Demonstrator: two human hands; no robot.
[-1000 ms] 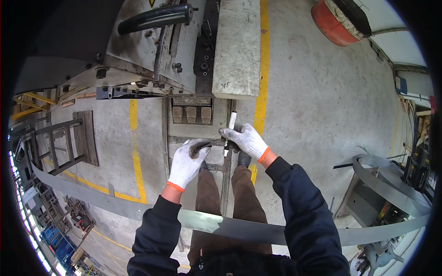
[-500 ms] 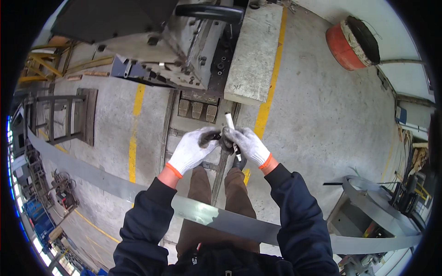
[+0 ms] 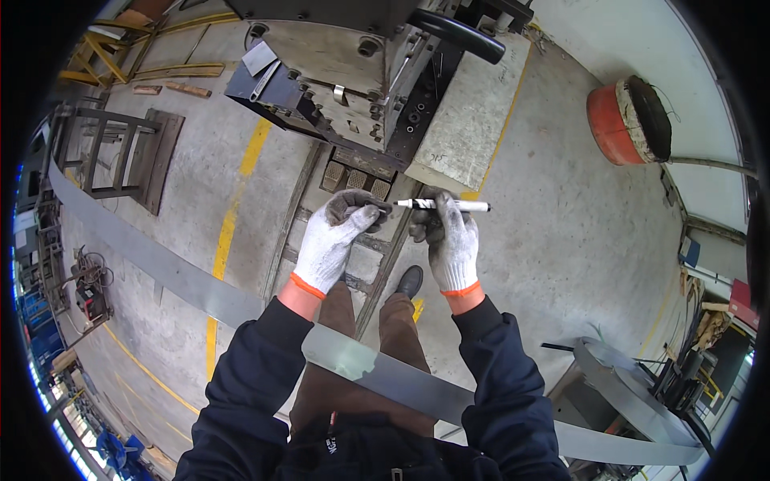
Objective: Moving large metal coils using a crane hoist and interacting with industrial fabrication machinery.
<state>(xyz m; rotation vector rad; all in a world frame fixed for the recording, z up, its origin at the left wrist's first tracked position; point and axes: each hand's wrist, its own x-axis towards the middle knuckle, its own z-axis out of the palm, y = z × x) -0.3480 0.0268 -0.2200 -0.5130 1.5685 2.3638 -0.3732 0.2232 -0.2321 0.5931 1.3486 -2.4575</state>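
A white marker pen (image 3: 472,206) with black markings lies crosswise in my right hand (image 3: 453,248), its narrow dark tip pointing left. The fingers of that hand are closed around the barrel. Close to the tip, my left hand (image 3: 325,244) is held up with thumb and fingertips pinched together; whatever sits between them is too small to make out. Both hands wear white knitted gloves with orange cuffs and grey, dirty fingers. Below them, a long grey metal strip (image 3: 409,382) runs across in front of my body, passing by both forearms.
A heavy machine (image 3: 321,56) stands ahead, with foot pedals (image 3: 357,181) at its base and a pale block (image 3: 465,128) beside it. A red drum (image 3: 607,122) is at the far right. Coiled strip (image 3: 618,377) sits lower right; a metal frame (image 3: 120,156) stands left.
The marker has swung from upright to nearly horizontal in my right hand. Both hands have risen slightly, and the right has moved to the right. The whole view has shifted and tilted.
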